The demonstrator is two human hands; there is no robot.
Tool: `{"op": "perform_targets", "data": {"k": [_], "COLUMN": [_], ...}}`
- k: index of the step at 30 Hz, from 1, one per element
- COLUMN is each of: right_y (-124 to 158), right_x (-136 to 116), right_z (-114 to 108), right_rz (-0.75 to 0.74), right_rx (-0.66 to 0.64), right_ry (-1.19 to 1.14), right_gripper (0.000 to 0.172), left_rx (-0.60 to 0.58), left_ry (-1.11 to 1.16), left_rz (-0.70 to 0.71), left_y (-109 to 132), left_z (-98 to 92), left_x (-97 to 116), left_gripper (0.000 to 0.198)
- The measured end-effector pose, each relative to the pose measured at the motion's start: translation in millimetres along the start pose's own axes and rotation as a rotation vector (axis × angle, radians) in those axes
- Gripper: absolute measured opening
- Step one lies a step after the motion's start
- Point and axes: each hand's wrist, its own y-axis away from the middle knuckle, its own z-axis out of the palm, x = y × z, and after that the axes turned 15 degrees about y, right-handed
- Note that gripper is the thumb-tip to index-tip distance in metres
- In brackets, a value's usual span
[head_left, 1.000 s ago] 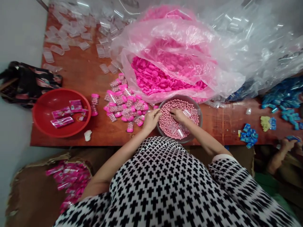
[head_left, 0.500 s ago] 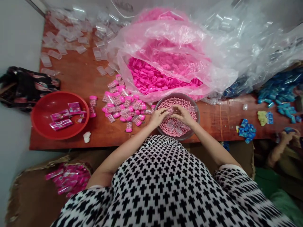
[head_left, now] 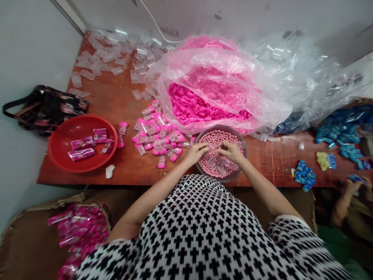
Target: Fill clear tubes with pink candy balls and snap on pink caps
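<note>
A dark round basin (head_left: 245, 149) full of pink beads (head_left: 217, 137) stands at the table's front edge, close to my body. Over its left part, my left hand (head_left: 198, 152) pinches a small clear container (head_left: 210, 148), partly hidden by the fingers. My right hand (head_left: 230, 151) is over the beads on the other side, its fingertips pressed together; what they hold is too small to make out. Several clear plastic containers (head_left: 222, 167) lie on the beads below my hands. Left of the basin is a pile of bead-filled containers with pink caps (head_left: 160, 136).
Behind the basin sits a large plastic bag (head_left: 198, 105) of pink caps. A red bowl (head_left: 83, 165) with pink packets and a black bag (head_left: 55, 107) are on the left. Clear containers (head_left: 101, 54) lie at the back left. Blue packets (head_left: 304, 175) and another person's hands (head_left: 351, 186) are on the right.
The view has shifted, so the table appears lower and more wall shows. My hands, close together before, are now slightly further apart over the beads.
</note>
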Motion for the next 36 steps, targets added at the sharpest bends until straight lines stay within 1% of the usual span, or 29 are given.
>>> {"op": "perform_targets", "data": {"k": [2,4,7,10,14,17,20,22,25,28,30,32,34,36], "right_y": [-6.8,-19.5,-49.0,-87.9,-143.9,-179.6,-205.1,-215.6,-219.4,-205.9,-187.4,-163.6,-137.7,-113.1], "right_x": [0.4,2.2,5.1,3.2,-8.9,-20.8,-28.9,-31.0,-31.3,-31.3,-31.5,-32.0,-33.8,-37.9], "right_z": [-6.8,-15.3,-26.1,-29.8,-20.2,-5.9,8.0,13.7,12.3,0.5,-7.9,-12.7,-12.4,-8.8], "right_rz": [0.047,0.043,0.012,-0.025,-0.073,-0.100,-0.243,-0.326,-0.335,-0.270,-0.239,-0.227,-0.198,-0.132], "right_rx": [-0.048,-0.055,0.033,0.093,0.106,0.047,-0.035,-0.083,-0.094,-0.005,0.033,0.027,0.012,-0.002], "right_ry": [0.069,0.231,0.368,0.420,0.583,0.798,0.998,1.078,1.073,0.887,0.676,0.438,0.220,0.038], "right_gripper": [0.033,0.031,0.025,0.023,0.024,0.026,0.028,0.030,0.030,0.030,0.031,0.030,0.028,0.031], "left_rx": [0.025,0.036,0.023,0.071,0.048,0.112,0.173,0.215,0.272,0.277,0.271,0.282,0.303,0.319], "left_ry": [0.100,0.148,0.052,-0.014,0.059,0.181,0.333,0.449,0.629,0.723,0.731,0.728,0.721,0.708], "left_rz": [0.004,0.033,0.116,0.161,0.114,0.060,0.013,-0.034,-0.098,-0.116,-0.116,-0.113,-0.100,-0.080], "left_y": [1.7,3.1,4.0,3.9,4.5,4.0,1.0,-2.0,-6.2,-9.0,-10.6,-12.5,-14.4,-15.5], "left_z": [-3.2,-6.7,-11.7,-14.3,-15.3,-20.1,-28.9,-35.3,-43.1,-47.2,-47.0,-44.0,-38.7,-32.4], "left_x": [-2.9,-2.5,5.0,13.0,14.0,11.0,9.8,9.9,11.1,14.5,17.6,20.2,21.6,22.2], "left_gripper": [0.035,0.037,0.030,0.026,0.027,0.032,0.039,0.045,0.051,0.050,0.047,0.047,0.049,0.051]}}
